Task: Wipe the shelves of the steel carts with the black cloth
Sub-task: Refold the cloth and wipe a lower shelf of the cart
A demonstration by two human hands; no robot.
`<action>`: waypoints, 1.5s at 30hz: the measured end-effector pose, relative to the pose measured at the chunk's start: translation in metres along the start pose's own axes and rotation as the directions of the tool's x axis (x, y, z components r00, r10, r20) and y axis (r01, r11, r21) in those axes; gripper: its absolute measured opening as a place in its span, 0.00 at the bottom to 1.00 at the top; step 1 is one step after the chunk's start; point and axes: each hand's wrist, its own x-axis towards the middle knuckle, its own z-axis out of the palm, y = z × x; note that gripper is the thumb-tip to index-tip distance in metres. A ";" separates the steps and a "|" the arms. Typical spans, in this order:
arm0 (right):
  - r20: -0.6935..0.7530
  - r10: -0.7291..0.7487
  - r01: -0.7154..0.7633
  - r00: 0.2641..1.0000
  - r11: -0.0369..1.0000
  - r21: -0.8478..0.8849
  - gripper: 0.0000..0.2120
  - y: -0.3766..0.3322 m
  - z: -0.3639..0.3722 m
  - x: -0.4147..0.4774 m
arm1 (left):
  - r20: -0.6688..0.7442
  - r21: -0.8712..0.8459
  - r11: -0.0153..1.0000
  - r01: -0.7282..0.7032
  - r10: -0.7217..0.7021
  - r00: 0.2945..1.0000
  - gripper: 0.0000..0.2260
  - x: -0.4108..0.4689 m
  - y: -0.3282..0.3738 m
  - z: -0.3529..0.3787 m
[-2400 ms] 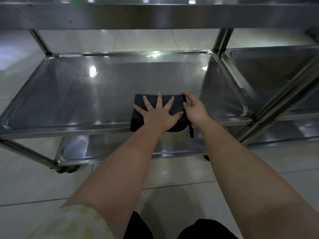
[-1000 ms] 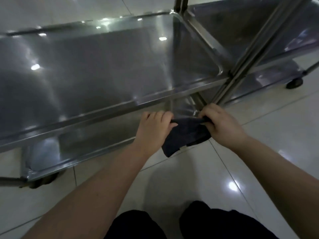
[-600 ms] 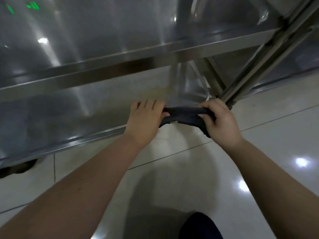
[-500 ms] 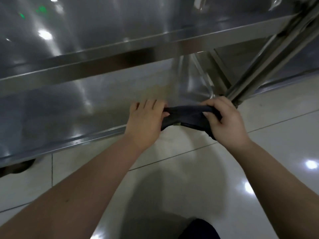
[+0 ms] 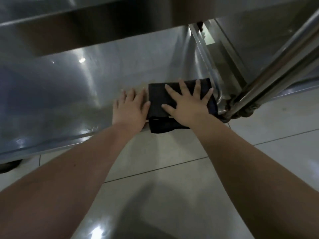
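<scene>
The black cloth (image 5: pixel 179 104), folded into a thick pad, is lying flat on the bottom shelf (image 5: pixel 69 94) of the steel cart, just right of the frame's centre, tucked near the shelf's right-hand corner beside the slanting cart leg (image 5: pixel 279 66). Its near edge is hanging slightly over the shelf's front lip.

The right hand (image 5: pixel 186 104) is pressing down on the cloth with fingers spread wide; its grip is released, palm flat, not clenched on anything. The left hand (image 5: pixel 130 107) is resting flat on the bare steel just beside the cloth's left edge, its thumb touching or nearly touching the fabric, also unclenched and grasping nothing.

Judging from this placement, the wiping of this lowest shelf is only starting: the pad is sitting at one corner, and the long stretch of steel running to the left of the frame is lying ahead of it. Whether that steel is already clean cannot be told from the glare and reflections. The shelf above (image 5: pixel 86 26), crossing the top of the frame, is showing only its underside and front edge, so its state is hidden. A second cart's shelf (image 5: pixel 259 40) is peeking in at the upper right, and nothing shows whether it is done.
</scene>
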 end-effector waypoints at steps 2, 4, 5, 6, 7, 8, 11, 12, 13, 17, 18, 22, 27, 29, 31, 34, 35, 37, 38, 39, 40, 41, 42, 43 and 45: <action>-0.026 -0.016 0.014 1.000 0.998 -0.067 0.33 0.001 0.013 0.001 | -0.036 0.019 0.999 0.036 -0.035 0.999 0.23 -0.002 -0.016 0.003; -0.028 -0.021 0.019 0.999 0.997 -0.081 0.34 0.005 0.017 0.005 | -0.050 0.039 0.997 0.069 -0.067 0.997 0.23 -0.001 -0.027 0.005; -0.025 -0.026 0.024 0.999 0.996 -0.090 0.35 0.008 0.017 0.008 | -0.043 0.049 0.996 0.078 -0.076 0.996 0.24 -0.001 -0.030 0.007; -0.026 -0.034 0.031 0.999 0.994 -0.101 0.35 0.011 0.016 0.013 | -0.033 0.049 0.995 0.084 -0.082 0.996 0.24 -0.001 -0.032 0.009; -0.034 -0.041 0.037 0.999 0.994 -0.106 0.35 0.013 0.015 0.019 | -0.027 0.042 0.995 0.089 -0.087 0.996 0.25 -0.002 -0.033 0.011; -0.050 -0.043 0.037 0.998 0.993 -0.108 0.35 0.016 0.012 0.028 | -0.026 0.034 0.995 0.093 -0.093 0.995 0.25 -0.002 -0.032 0.013; -0.107 -0.022 0.007 0.994 0.991 -0.135 0.34 0.029 0.000 0.061 | -0.024 0.022 0.996 0.091 -0.090 0.996 0.24 -0.002 -0.033 0.013; -0.119 -0.027 0.008 0.993 0.988 -0.154 0.35 0.032 -0.004 0.073 | -0.021 0.027 0.996 0.086 -0.086 0.996 0.24 -0.002 -0.034 0.014; -0.127 -0.042 0.019 0.991 0.984 -0.176 0.35 0.034 -0.007 0.083 | -0.017 0.029 0.996 0.083 -0.083 0.996 0.24 -0.002 -0.035 0.014; -0.126 -0.046 0.019 0.991 0.978 -0.206 0.36 0.020 -0.009 0.106 | -0.011 0.024 0.996 0.088 -0.088 0.996 0.24 0.000 -0.035 0.014; -0.121 -0.031 0.006 0.992 0.979 -0.204 0.36 0.013 -0.009 0.104 | -0.010 0.026 0.995 0.091 -0.091 0.996 0.24 0.000 -0.035 0.014; -0.086 -0.052 0.039 0.995 0.988 -0.147 0.36 -0.004 0.002 0.067 | -0.008 0.032 0.994 0.101 -0.101 0.995 0.24 -0.001 -0.035 0.015; -0.076 -0.195 0.177 0.978 0.965 -0.194 0.35 0.008 0.022 0.017 | -0.031 0.014 0.996 0.092 -0.091 0.995 0.24 0.001 -0.036 0.018; -0.055 -0.154 0.143 0.987 0.975 -0.168 0.34 0.030 0.011 0.031 | -0.035 0.003 0.996 0.084 -0.083 0.996 0.24 0.000 -0.035 0.018; -0.093 -0.063 0.048 0.994 0.986 -0.162 0.35 0.045 0.001 0.052 | -0.042 0.003 0.997 0.081 -0.080 0.996 0.24 0.000 -0.037 0.019; -0.155 0.066 -0.096 0.986 0.976 -0.194 0.35 0.039 0.001 0.066 | -0.037 -0.024 0.996 0.083 -0.084 0.996 0.23 0.000 -0.039 0.019; -0.167 0.092 -0.124 0.982 0.972 -0.197 0.35 0.029 0.004 0.066 | -0.040 -0.051 0.996 0.078 -0.080 0.996 0.23 -0.001 -0.039 0.018; -0.160 0.092 -0.118 0.983 0.980 -0.161 0.35 -0.001 0.010 0.058 | -0.095 -0.178 0.984 0.030 -0.047 0.994 0.22 -0.005 -0.040 0.014; -0.151 0.054 -0.076 0.987 0.987 -0.144 0.35 -0.020 0.015 0.051 | -0.150 -0.262 0.965 -0.013 -0.027 0.988 0.23 -0.007 -0.041 0.011; -0.145 -0.006 -0.015 0.989 0.990 -0.140 0.35 -0.041 0.022 0.043 | -0.205 -0.338 0.940 -0.053 -0.019 0.979 0.23 -0.009 -0.042 0.008; -0.138 -0.077 0.057 0.987 0.987 -0.149 0.35 -0.061 0.029 0.033 | -0.248 -0.401 0.913 -0.075 -0.030 0.968 0.24 -0.012 -0.043 0.005; -0.123 -0.145 0.125 0.982 0.980 -0.155 0.35 -0.076 0.035 0.025 | -0.271 -0.449 0.890 -0.074 -0.057 0.961 0.24 -0.015 -0.045 0.001; -0.107 -0.197 0.181 0.975 0.973 -0.143 0.34 -0.085 0.037 0.020 | -0.271 -0.481 0.875 -0.055 -0.089 0.958 0.24 -0.016 -0.048 -0.003; -0.125 -0.226 0.218 0.966 0.973 -0.078 0.34 -0.084 0.035 0.018 | -0.254 -0.498 0.867 -0.030 -0.113 0.961 0.23 -0.018 -0.051 -0.007; -0.268 -0.161 0.203 0.950 0.969 0.138 0.31 -0.060 0.023 0.024 | -0.232 -0.442 0.896 -0.047 -0.064 0.971 0.24 -0.019 -0.053 -0.016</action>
